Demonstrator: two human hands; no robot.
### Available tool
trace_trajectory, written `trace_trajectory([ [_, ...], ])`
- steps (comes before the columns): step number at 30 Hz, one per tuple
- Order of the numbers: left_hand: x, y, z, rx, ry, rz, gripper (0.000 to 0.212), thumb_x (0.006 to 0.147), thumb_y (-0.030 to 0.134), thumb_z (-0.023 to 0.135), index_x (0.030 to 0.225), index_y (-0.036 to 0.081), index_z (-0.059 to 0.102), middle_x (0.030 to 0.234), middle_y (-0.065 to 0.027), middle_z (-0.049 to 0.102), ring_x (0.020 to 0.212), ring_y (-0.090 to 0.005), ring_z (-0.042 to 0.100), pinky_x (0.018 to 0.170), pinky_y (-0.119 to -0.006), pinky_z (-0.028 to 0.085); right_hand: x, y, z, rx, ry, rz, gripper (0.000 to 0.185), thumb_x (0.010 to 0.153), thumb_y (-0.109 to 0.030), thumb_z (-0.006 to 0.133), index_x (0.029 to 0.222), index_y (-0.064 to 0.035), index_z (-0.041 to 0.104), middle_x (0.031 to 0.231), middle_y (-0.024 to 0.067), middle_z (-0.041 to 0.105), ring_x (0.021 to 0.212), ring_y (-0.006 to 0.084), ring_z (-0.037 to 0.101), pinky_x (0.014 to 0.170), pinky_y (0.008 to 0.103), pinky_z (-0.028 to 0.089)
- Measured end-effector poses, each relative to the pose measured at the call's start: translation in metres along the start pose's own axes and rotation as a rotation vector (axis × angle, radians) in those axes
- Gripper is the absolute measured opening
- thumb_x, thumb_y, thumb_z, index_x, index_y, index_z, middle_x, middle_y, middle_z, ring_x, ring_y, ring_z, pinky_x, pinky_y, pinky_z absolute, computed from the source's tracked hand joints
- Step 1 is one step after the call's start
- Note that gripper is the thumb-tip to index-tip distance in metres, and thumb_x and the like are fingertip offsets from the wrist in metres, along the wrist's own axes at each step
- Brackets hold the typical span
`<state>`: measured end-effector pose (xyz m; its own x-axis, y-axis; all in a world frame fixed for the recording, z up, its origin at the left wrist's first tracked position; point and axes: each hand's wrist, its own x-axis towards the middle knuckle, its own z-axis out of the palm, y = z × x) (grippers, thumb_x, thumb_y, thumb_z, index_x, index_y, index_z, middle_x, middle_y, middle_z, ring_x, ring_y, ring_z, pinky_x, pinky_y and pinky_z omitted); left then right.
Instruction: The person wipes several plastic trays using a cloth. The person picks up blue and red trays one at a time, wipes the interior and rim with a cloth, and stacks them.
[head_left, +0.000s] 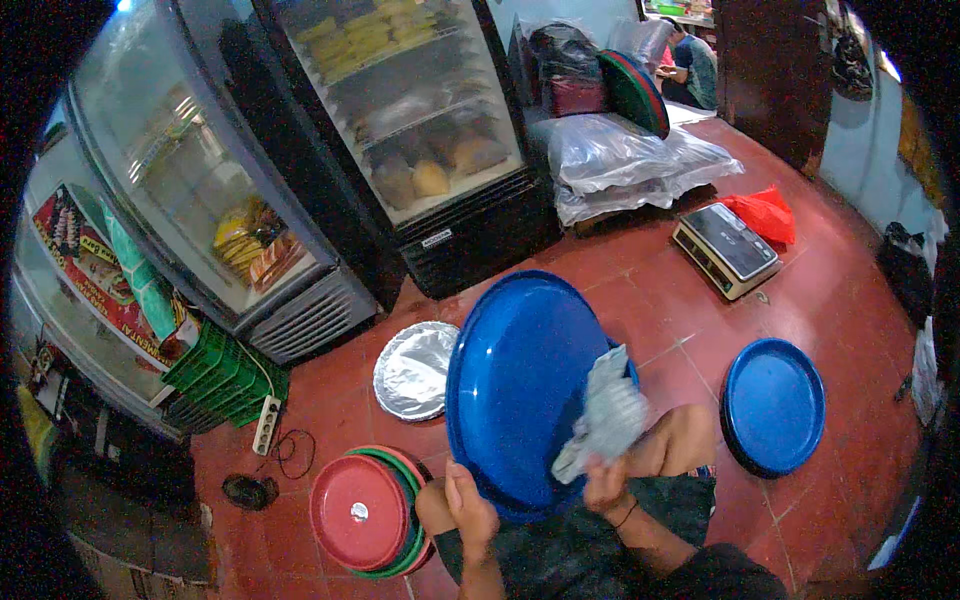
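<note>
A large round blue plastic tray (525, 360) is tilted up over my lap, its inner face towards me. My left hand (472, 506) grips the tray's near left rim, thumb along the edge. In my right hand (606, 484) is a crumpled pale grey cloth (609, 412), lying against the right part of the tray's face. Part of the tray's right rim is hidden behind the cloth. To the right, on the red tiled floor, lies a stack of blue trays (776, 405). Red and green trays (360, 514) are stacked by my left knee.
A foil-covered round tray (416, 371) lies beyond the blue one. Glass-door fridges (420, 112), a green crate (225, 375) and a power strip (266, 426) line the left. Ahead are a scale (727, 244), a red plastic bag (765, 214) and plastic-wrapped packs (615, 157). A person (691, 67) sits beyond the doorway.
</note>
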<state>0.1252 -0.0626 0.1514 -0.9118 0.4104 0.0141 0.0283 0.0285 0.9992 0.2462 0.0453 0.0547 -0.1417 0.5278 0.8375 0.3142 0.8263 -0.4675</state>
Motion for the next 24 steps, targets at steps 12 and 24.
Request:
trace_trajectory([
  [12, 0.032, -0.064, -0.068, 0.305, 0.101, 0.289, 0.047, 0.091, 0.036, 0.038, 0.115, -0.002, 0.053, 0.111, -0.0171, 0.055, 0.105, -0.0251, 0.05, 0.091, -0.037, 0.039, 0.116, 0.034, 0.059, 0.267, -0.228, 0.168, 0.054, 0.089, -0.024, 0.044, 0.134, 0.0018, 0.03, 0.141, 0.0219, 0.024, 0.13, 0.0412, 0.02, 0.109, 0.0455, 0.012],
  [24, 0.005, 0.017, -0.019, 0.256, -0.081, 0.166, 0.045, 0.096, 0.031, 0.032, 0.119, -0.006, 0.046, 0.111, -0.0165, 0.053, 0.101, -0.0199, 0.051, 0.088, -0.03, 0.039, 0.075, -0.04, 0.051, 0.634, -0.472, -0.077, 0.066, 0.086, -0.04, 0.045, 0.139, -0.0062, 0.023, 0.146, 0.0221, 0.01, 0.133, 0.0437, 0.008, 0.106, 0.0536, 0.007],
])
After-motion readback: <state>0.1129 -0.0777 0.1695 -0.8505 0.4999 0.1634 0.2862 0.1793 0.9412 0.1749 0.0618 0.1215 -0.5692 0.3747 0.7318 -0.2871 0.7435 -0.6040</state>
